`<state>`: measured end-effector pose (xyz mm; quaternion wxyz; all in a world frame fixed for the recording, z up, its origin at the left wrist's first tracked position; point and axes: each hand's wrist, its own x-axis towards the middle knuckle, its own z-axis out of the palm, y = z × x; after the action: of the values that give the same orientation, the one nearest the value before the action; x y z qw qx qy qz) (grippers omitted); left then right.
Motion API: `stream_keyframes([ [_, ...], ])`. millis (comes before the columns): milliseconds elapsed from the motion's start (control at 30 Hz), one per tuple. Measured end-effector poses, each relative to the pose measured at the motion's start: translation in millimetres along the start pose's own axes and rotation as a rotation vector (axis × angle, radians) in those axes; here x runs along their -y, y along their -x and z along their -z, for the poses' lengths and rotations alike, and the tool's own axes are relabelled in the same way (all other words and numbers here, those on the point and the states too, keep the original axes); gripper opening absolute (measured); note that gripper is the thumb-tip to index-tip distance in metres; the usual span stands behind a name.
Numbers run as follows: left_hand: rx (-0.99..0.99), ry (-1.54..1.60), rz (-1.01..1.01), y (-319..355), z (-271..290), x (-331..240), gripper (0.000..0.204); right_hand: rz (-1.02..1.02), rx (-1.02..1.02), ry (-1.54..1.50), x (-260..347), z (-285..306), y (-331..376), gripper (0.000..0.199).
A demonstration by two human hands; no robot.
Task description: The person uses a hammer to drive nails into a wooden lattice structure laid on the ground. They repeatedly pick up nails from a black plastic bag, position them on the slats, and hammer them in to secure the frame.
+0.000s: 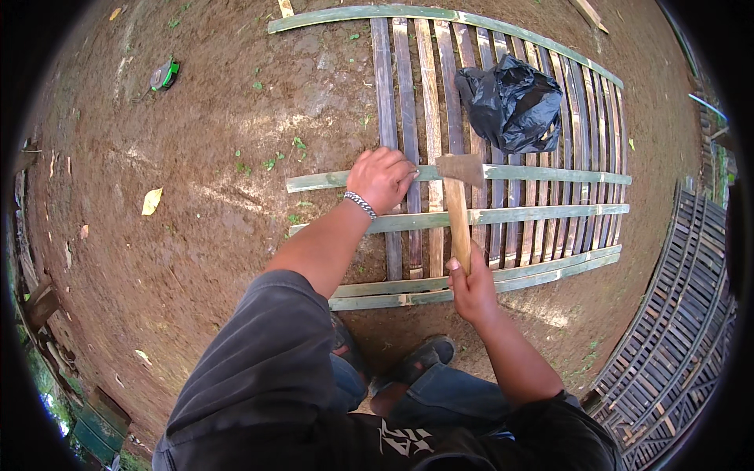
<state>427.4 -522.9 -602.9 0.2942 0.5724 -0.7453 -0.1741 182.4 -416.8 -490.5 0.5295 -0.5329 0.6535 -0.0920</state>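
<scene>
My right hand (pixel 473 289) is wrapped round the wooden handle of a hatchet (pixel 457 208). Its broad metal head lies over the middle green bamboo strip (pixel 542 174), just right of my left hand (pixel 382 179). That left hand, with a chain bracelet at the wrist, rests on the same strip near its left part. Its fingers are closed, thumb and forefinger pinched where the strip crosses a dark bamboo slat (pixel 404 94); whatever they hold is too small to make out. The slats lie side by side across several green strips, forming a panel.
A black plastic bag (pixel 514 106) lies on the panel's far part. On the soil at far left sits a green tape measure (pixel 165 74). Another slatted panel (pixel 675 314) lies at the right. My feet stand on the soil by the near strips (pixel 542 273).
</scene>
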Motion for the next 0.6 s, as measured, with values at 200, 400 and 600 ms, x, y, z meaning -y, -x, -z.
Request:
stream_keyframes([
  [200, 0.013, 0.021, 0.015, 0.8, 3.9, -0.1, 0.005, 0.113, -0.046, 0.280, 12.5, 0.4, -4.1, 0.049],
  [400, 0.023, 0.046, 0.024, 1.1, 1.7, 4.4, 0.009, 0.159, -0.025, 0.370, 8.6, -1.6, -12.8, 0.053],
  [600, 0.087, 0.080, 0.083, -2.1, 5.6, 3.5, 0.010, 0.201, -0.087, 0.299, 7.6, -5.9, -11.5, 0.053],
])
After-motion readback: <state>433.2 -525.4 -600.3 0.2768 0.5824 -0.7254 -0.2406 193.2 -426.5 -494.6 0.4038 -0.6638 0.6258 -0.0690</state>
